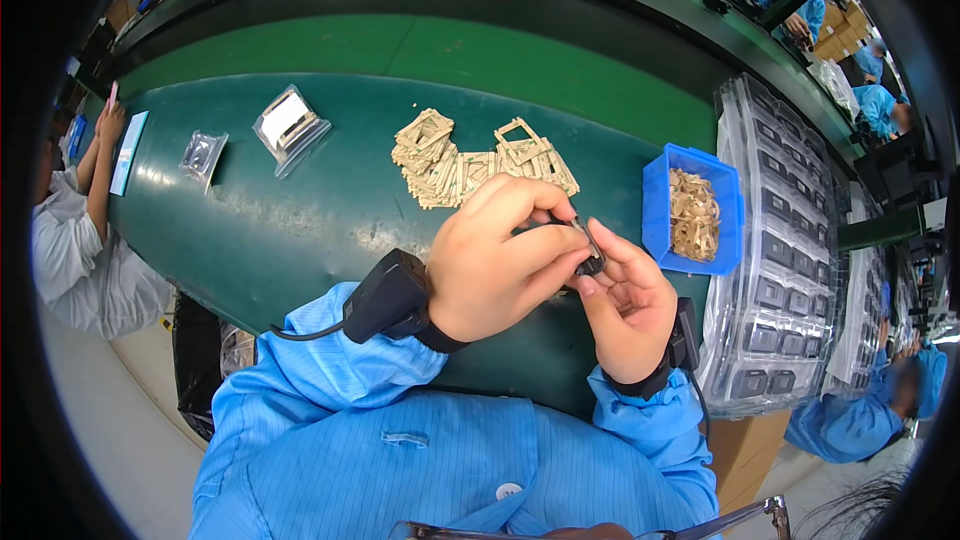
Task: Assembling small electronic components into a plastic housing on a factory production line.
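A small black part (593, 265) with a lighter strip along it is held between my two hands above the green table (330, 210). My left hand (500, 258) pinches over it from the left, thumb and forefinger together at its edge. From the other side my right hand (632, 305) grips it with thumb and fingers. Fingers cover most of the part, so its exact kind does not show. Just beyond my left hand lies a pile of beige rectangular frame-shaped pieces (445, 165), several of them loosely stacked.
Right of my hands stands a blue bin (655, 205) of beige scraps. Beyond it are stacked clear trays (740, 340) of dark parts. Two plastic bags, one clear (203, 155) and one with a white label (288, 125), lie left. A person in white (85, 260) sits at the left end.
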